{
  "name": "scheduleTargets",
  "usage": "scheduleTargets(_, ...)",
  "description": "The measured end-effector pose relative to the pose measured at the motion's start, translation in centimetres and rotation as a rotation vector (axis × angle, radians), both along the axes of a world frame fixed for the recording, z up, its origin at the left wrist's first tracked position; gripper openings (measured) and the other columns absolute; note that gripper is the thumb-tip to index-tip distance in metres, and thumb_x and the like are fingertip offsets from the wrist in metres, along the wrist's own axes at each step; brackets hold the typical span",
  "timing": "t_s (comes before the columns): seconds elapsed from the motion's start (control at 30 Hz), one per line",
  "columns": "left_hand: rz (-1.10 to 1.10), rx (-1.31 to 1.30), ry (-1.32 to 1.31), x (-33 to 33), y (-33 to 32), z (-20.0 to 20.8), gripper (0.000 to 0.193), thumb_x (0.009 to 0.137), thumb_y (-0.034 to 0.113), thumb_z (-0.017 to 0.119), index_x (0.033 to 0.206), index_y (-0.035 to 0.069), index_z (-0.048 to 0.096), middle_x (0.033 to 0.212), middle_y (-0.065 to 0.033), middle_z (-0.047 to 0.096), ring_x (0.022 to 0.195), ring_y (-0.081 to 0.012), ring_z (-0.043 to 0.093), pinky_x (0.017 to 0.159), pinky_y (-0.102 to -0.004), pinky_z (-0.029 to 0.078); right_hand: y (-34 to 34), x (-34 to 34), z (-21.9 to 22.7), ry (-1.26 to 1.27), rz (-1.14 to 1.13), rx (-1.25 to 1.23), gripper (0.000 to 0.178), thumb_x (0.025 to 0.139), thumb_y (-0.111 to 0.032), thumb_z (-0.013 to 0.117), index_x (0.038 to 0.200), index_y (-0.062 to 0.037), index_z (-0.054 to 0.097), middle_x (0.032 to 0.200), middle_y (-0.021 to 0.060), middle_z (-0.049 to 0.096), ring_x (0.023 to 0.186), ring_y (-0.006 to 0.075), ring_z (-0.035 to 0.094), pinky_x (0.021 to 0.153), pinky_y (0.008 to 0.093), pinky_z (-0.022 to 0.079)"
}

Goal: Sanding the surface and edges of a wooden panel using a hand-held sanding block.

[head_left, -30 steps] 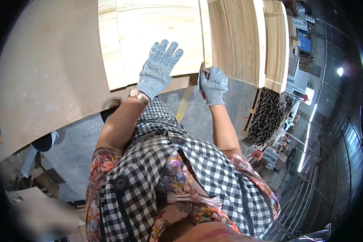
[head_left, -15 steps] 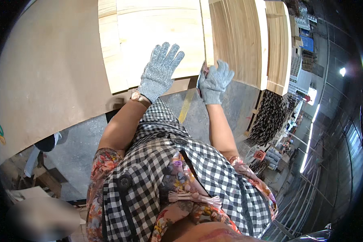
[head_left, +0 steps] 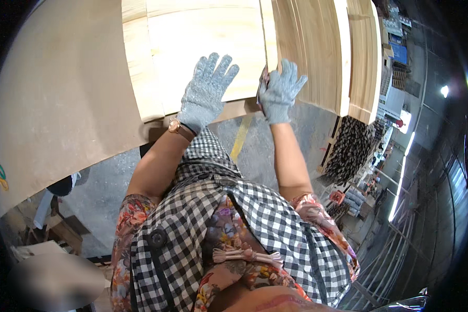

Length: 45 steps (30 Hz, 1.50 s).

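Observation:
A pale wooden board point(head_left: 205, 47) lies on the worktable in front of me, brightly lit. My left hand point(head_left: 207, 91), in a grey knit glove, rests flat on its near part with fingers spread. At the board's right edge is my gloved right hand point(head_left: 281, 93). It holds a thin dark reddish sheet point(head_left: 263, 86), like sandpaper, against that edge near the corner. Most of the sheet is hidden by the glove, and its exact kind cannot be made out.
A brown worktable top point(head_left: 62, 104) extends to the left, with green-and-orange-handled scissors point(head_left: 1, 177) near its rim. Stacked wooden boards point(head_left: 314, 57) stand close on the right. Beyond them lies a pile of dark pieces point(head_left: 351, 148). Grey floor point(head_left: 296, 143) shows below.
My right hand has slid a little farther away along the board's right edge, carrying the thin sheet. My left hand stays flat in nearly the same place.

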<state>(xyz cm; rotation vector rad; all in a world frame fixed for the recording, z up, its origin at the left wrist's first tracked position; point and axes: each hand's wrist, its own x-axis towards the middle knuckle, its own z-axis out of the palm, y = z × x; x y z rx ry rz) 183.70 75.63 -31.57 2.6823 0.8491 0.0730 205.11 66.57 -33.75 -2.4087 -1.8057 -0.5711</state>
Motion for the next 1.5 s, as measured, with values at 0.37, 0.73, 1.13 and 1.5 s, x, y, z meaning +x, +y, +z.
scheduleTargets(0.37,-0.05,-0.083,-0.118,4.1,-0.4,3.7,0.077,0.082,0.024,0.066,0.151,0.017,0.032,0.158,-0.0104,0.027,0.147,-0.0326,0.022,0.122,-0.0489,0.014,9.0,3.1,8.4,-0.05,-0.173,0.102,0.034,0.086,-0.034,0.062,0.069,-0.0042,0.066,0.108,0.018,0.063,0.113,0.0331,0.052,0.093,0.0591,0.033)
scheduleTargets(0.73,-0.052,0.022,-0.124,3.0,-2.0,8.6,0.069,0.082,0.021,0.061,0.148,0.015,0.04,0.155,-0.0126,0.034,0.145,-0.0348,0.028,0.121,-0.0505,0.018,8.6,8.0,9.0,0.078,0.071,0.115,0.016,0.077,-0.018,0.066,0.08,-0.0034,0.061,0.119,0.0185,0.056,0.117,0.0357,0.048,0.103,0.0628,0.026)
scheduleTargets(1.13,-0.037,-0.174,-0.277,2.2,-0.8,10.6,0.072,0.076,0.001,0.055,0.146,0.012,0.043,0.153,-0.0143,0.037,0.143,-0.0348,0.032,0.119,-0.0519,0.022,8.6,5.4,11.6,0.003,0.052,0.146,0.023,0.086,-0.024,0.061,0.086,-0.0016,0.063,0.125,0.0229,0.053,0.123,0.0408,0.046,0.099,0.0669,0.03)
scheduleTargets(1.5,-0.123,-0.04,-0.045,2.6,-2.6,10.9,0.079,0.085,0.039,0.065,0.152,0.015,0.031,0.158,-0.0114,0.027,0.146,-0.0331,0.025,0.121,-0.053,0.014,7.4,2.3,15.6,-0.001,-0.214,0.088,0.031,0.089,-0.031,0.057,0.081,-0.0024,0.066,0.115,0.0209,0.059,0.113,0.0361,0.05,0.094,0.059,0.032)
